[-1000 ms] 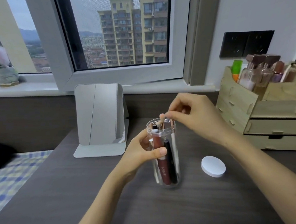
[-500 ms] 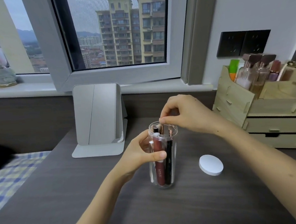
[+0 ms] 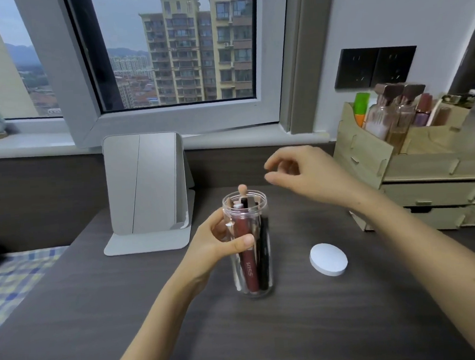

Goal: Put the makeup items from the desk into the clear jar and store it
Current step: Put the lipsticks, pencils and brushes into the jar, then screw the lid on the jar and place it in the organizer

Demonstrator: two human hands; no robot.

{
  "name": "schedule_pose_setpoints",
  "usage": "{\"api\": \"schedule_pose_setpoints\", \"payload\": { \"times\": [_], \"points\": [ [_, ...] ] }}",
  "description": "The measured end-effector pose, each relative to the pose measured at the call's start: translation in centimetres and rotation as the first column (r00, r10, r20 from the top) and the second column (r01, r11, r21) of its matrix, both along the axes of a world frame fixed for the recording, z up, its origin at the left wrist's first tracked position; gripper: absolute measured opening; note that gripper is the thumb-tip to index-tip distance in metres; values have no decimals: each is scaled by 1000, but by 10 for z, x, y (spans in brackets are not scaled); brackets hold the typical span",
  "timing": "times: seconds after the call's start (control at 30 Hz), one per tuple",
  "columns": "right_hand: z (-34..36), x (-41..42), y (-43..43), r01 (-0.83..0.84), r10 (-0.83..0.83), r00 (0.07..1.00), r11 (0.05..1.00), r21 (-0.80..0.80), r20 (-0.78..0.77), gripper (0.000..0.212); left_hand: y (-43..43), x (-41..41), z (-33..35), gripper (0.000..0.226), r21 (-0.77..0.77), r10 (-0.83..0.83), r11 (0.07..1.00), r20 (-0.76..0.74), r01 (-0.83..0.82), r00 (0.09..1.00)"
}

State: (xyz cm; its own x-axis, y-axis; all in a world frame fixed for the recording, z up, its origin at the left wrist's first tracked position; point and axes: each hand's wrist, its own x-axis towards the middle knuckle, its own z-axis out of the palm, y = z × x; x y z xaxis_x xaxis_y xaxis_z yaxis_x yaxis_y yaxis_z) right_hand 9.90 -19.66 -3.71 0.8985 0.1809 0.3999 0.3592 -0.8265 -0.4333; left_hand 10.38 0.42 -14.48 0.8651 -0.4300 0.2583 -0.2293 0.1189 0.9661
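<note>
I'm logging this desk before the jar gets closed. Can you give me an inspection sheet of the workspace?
Surface: dark wood-grain desk, dry.
Job's things: clear jar upright, open, holding makeup items; white lid lying beside it.
Clutter: folding mirror; wooden organizer with bottles.
Grippers: left hand grips the jar; right hand above it, empty.
Cables: nothing seen.
Surroundings: window, wall sockets.

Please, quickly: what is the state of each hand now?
Left hand: closed around the clear jar.
Right hand: open, holding nothing.
</note>
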Motion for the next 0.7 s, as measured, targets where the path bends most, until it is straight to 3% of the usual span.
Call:
{"api": "schedule_pose_setpoints", "payload": {
  "times": [0.07,0.17,0.27,0.4,0.47,0.53,0.6,0.63,0.7],
  "points": [
    [-16,-1,-25,75,-109,981,976,-205,-161,34,3,2,-1,62,6,11,1000,-2,-11,1000],
    [-58,-9,-53,18,-281,837,872,-489,-470,68,5,5,-2,64,24,24,999,4,-24,1000],
    [-96,-16,-64,15,-342,778,849,-528,-528,83,5,7,-1,64,29,57,998,6,-57,998],
    [-116,-18,-66,49,-277,836,898,-438,-474,69,5,5,0,68,-24,50,998,1,-50,999],
    [-113,-16,-62,114,-233,881,949,-294,-411,63,4,3,3,68,-47,39,998,19,-38,999],
    [-101,-13,-54,207,-144,918,969,136,-369,52,2,2,5,68,70,41,996,90,-48,995],
    [-79,-12,-44,148,89,937,776,613,-339,36,-1,1,6,67,232,69,967,166,-107,984],
    [-68,-12,-40,91,196,934,676,732,-297,31,-3,2,6,66,267,88,955,176,-134,980],
    [-49,-14,-34,-34,335,915,616,787,-222,30,-4,3,4,63,264,112,953,153,-149,982]
  ]
}}
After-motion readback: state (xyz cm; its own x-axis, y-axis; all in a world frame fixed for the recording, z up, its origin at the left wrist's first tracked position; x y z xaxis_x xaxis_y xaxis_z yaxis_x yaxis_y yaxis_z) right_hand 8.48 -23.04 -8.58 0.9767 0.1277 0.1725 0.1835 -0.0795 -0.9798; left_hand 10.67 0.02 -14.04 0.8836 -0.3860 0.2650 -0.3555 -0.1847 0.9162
